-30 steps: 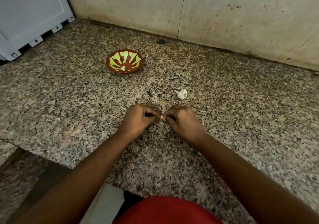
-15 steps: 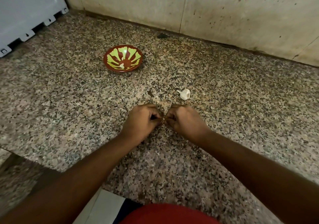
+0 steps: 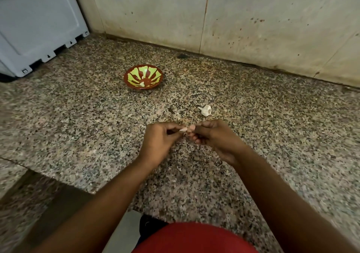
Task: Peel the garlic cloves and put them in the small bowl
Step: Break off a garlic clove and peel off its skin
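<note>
Red cloth [image 3: 194, 239] is showing nearest, at the person's waist. Over the speckled granite counter [image 3: 78, 128], both hands are meeting: the left hand [image 3: 159, 141] and the right hand [image 3: 212, 137] are each pinching a pale garlic clove [image 3: 185, 129] between curled fingertips. Just beyond the right hand, a piece of garlic bulb [image 3: 206, 110] is lying on the stone. Farther off to the left, the small red and green bowl [image 3: 143, 76] is sitting. A grey crate [image 3: 39, 26] is standing at the far left.
</note>
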